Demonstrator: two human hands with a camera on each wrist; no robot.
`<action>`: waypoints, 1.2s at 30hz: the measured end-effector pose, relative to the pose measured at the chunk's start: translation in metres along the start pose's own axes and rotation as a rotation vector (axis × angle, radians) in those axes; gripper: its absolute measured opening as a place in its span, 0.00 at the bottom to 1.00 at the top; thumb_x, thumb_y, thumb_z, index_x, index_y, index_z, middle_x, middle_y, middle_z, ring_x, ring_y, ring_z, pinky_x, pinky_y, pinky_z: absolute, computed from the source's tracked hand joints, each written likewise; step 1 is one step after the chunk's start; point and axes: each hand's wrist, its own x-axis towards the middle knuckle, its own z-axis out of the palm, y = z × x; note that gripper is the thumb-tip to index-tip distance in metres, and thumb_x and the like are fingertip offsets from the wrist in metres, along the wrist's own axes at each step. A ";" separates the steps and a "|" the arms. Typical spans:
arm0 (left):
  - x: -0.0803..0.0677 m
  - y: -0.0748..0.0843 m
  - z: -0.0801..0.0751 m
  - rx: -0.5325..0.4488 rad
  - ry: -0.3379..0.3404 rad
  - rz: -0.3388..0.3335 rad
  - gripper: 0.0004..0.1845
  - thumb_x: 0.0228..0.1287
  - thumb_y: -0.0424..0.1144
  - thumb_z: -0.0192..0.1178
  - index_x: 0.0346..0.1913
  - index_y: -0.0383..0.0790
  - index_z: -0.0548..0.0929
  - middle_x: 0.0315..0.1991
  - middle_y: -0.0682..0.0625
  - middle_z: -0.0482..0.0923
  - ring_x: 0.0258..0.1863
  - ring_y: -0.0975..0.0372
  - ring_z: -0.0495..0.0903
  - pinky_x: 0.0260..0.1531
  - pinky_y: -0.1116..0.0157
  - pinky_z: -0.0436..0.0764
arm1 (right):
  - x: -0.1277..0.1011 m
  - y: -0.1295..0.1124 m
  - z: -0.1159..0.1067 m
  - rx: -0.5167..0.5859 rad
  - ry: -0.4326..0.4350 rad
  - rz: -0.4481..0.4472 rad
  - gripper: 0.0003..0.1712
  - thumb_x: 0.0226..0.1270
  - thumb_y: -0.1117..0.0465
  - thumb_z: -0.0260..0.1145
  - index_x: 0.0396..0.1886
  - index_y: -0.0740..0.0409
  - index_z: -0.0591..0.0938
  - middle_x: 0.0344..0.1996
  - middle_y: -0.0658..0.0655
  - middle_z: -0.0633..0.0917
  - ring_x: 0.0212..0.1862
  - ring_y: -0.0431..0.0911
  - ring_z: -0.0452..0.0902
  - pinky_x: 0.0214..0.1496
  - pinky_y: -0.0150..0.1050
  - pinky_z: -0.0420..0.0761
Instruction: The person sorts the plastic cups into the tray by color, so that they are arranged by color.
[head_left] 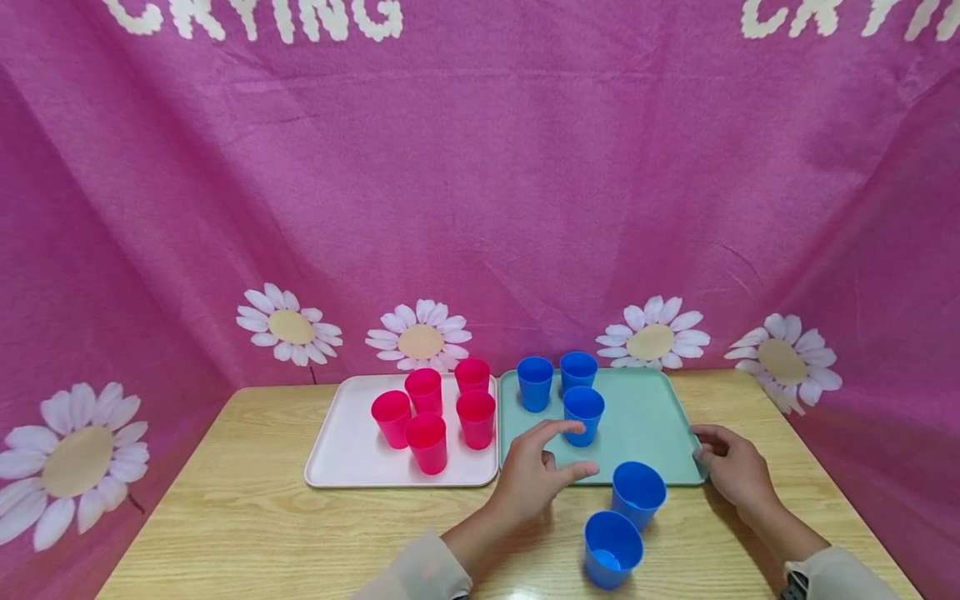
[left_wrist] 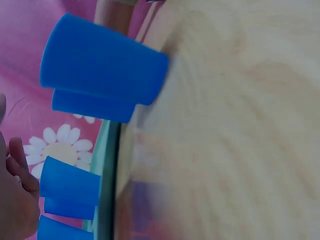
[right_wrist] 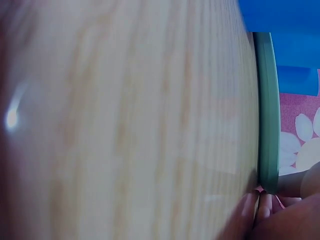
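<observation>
Blue cups sorting onto the teal tray (head_left: 660,417) is judged partly done. Table (head_left: 247,525) carries that tray beside a pink tray (head_left: 345,450), on which five pink cups (head_left: 429,442) are already grouped. Three blue cups (head_left: 583,413) are stood on the teal tray; two more blue cups (head_left: 637,493) are left on the table just off its near edge. Left hand (head_left: 534,473) is held relaxed, fingers spread, nothing gripped, near those cups. Right hand (head_left: 733,468) is curled on the teal tray's near right corner.
</observation>
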 end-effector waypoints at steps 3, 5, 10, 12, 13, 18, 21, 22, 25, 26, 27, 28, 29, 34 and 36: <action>-0.008 -0.003 0.000 -0.037 -0.094 0.020 0.28 0.61 0.47 0.75 0.65 0.59 0.82 0.54 0.62 0.80 0.13 0.68 0.62 0.16 0.72 0.63 | 0.000 0.000 0.001 -0.004 0.005 -0.004 0.23 0.73 0.69 0.60 0.65 0.70 0.76 0.55 0.71 0.81 0.52 0.57 0.76 0.38 0.22 0.71; -0.014 -0.004 0.000 -0.061 -0.157 0.044 0.28 0.62 0.45 0.74 0.66 0.59 0.81 0.56 0.61 0.81 0.14 0.69 0.63 0.16 0.73 0.63 | 0.000 0.000 0.001 -0.006 0.009 -0.006 0.23 0.73 0.69 0.60 0.65 0.70 0.77 0.55 0.71 0.81 0.52 0.56 0.76 0.38 0.22 0.71; -0.025 -0.005 0.002 -0.094 -0.296 0.054 0.30 0.63 0.47 0.74 0.68 0.61 0.78 0.55 0.59 0.81 0.15 0.70 0.66 0.15 0.73 0.64 | 0.000 -0.001 0.001 -0.006 0.009 -0.004 0.23 0.74 0.69 0.59 0.66 0.70 0.76 0.54 0.71 0.81 0.51 0.57 0.75 0.38 0.20 0.70; -0.029 -0.006 0.002 -0.095 -0.342 0.049 0.32 0.62 0.45 0.74 0.69 0.61 0.77 0.57 0.60 0.80 0.15 0.70 0.67 0.15 0.73 0.65 | 0.000 -0.002 0.001 -0.007 0.008 -0.004 0.23 0.74 0.69 0.59 0.66 0.70 0.76 0.54 0.71 0.81 0.51 0.57 0.75 0.38 0.21 0.70; -0.031 -0.006 0.003 -0.091 -0.363 0.049 0.32 0.62 0.44 0.74 0.70 0.60 0.77 0.59 0.61 0.80 0.15 0.70 0.67 0.16 0.73 0.65 | 0.000 -0.002 0.001 -0.009 0.008 -0.005 0.23 0.74 0.69 0.59 0.66 0.70 0.76 0.54 0.71 0.81 0.51 0.57 0.75 0.39 0.22 0.70; -0.038 -0.006 0.005 -0.057 -0.443 0.042 0.36 0.60 0.39 0.76 0.71 0.59 0.76 0.65 0.66 0.76 0.16 0.71 0.69 0.16 0.73 0.67 | 0.000 -0.001 0.001 -0.015 0.007 -0.002 0.23 0.74 0.69 0.60 0.66 0.71 0.76 0.55 0.71 0.81 0.52 0.57 0.75 0.39 0.22 0.70; -0.040 -0.006 0.007 -0.041 -0.464 0.031 0.37 0.59 0.39 0.76 0.71 0.60 0.76 0.66 0.67 0.75 0.17 0.71 0.70 0.17 0.73 0.68 | 0.001 0.000 0.001 -0.015 0.001 0.010 0.23 0.74 0.68 0.60 0.67 0.70 0.75 0.55 0.72 0.81 0.52 0.58 0.75 0.41 0.24 0.71; -0.041 -0.005 0.007 -0.035 -0.465 0.029 0.37 0.59 0.40 0.76 0.71 0.60 0.76 0.66 0.67 0.75 0.17 0.71 0.70 0.17 0.73 0.69 | 0.000 0.000 0.001 -0.016 0.000 0.012 0.23 0.74 0.68 0.60 0.67 0.70 0.75 0.56 0.72 0.80 0.52 0.58 0.75 0.41 0.25 0.71; -0.044 -0.005 0.009 -0.033 -0.466 0.015 0.36 0.59 0.41 0.77 0.70 0.63 0.77 0.64 0.68 0.77 0.18 0.71 0.71 0.18 0.74 0.69 | -0.001 0.000 0.001 -0.010 -0.010 0.017 0.24 0.74 0.69 0.60 0.67 0.70 0.75 0.56 0.72 0.80 0.53 0.58 0.74 0.42 0.24 0.71; -0.044 -0.005 0.009 -0.034 -0.467 0.010 0.36 0.59 0.41 0.77 0.70 0.63 0.77 0.63 0.68 0.77 0.19 0.71 0.71 0.19 0.74 0.69 | -0.001 -0.001 0.001 -0.008 -0.012 0.019 0.24 0.74 0.69 0.60 0.67 0.70 0.75 0.56 0.72 0.80 0.53 0.59 0.74 0.42 0.24 0.71; -0.045 -0.006 0.010 -0.032 -0.466 0.004 0.35 0.59 0.42 0.76 0.69 0.64 0.77 0.63 0.68 0.77 0.20 0.71 0.72 0.20 0.75 0.69 | -0.001 -0.001 0.001 -0.005 -0.016 0.018 0.24 0.74 0.69 0.60 0.67 0.70 0.74 0.56 0.72 0.79 0.53 0.59 0.74 0.43 0.25 0.72; -0.046 -0.006 0.010 -0.027 -0.466 0.005 0.35 0.60 0.43 0.76 0.69 0.64 0.77 0.62 0.68 0.77 0.21 0.71 0.72 0.21 0.75 0.70 | -0.002 -0.001 0.001 -0.005 -0.019 0.018 0.24 0.74 0.69 0.60 0.68 0.70 0.74 0.57 0.72 0.79 0.53 0.59 0.74 0.43 0.25 0.72; -0.046 -0.007 0.011 -0.024 -0.465 0.004 0.34 0.60 0.44 0.76 0.69 0.65 0.77 0.62 0.68 0.78 0.22 0.72 0.72 0.22 0.76 0.70 | -0.002 -0.001 0.000 -0.003 -0.023 0.017 0.24 0.74 0.69 0.59 0.68 0.70 0.74 0.57 0.72 0.79 0.54 0.60 0.74 0.43 0.24 0.73; -0.047 -0.010 0.012 -0.018 -0.468 0.023 0.34 0.60 0.43 0.76 0.69 0.62 0.77 0.59 0.67 0.79 0.24 0.73 0.72 0.24 0.76 0.71 | -0.002 -0.001 0.000 0.000 -0.041 0.021 0.25 0.75 0.68 0.59 0.69 0.70 0.73 0.59 0.73 0.78 0.55 0.61 0.73 0.42 0.22 0.71; -0.047 -0.011 0.012 -0.024 -0.469 0.021 0.34 0.60 0.42 0.76 0.69 0.61 0.77 0.57 0.66 0.80 0.23 0.73 0.72 0.23 0.76 0.71 | -0.002 -0.001 0.000 0.006 -0.043 0.023 0.25 0.75 0.69 0.58 0.69 0.70 0.72 0.59 0.73 0.78 0.55 0.61 0.73 0.40 0.20 0.70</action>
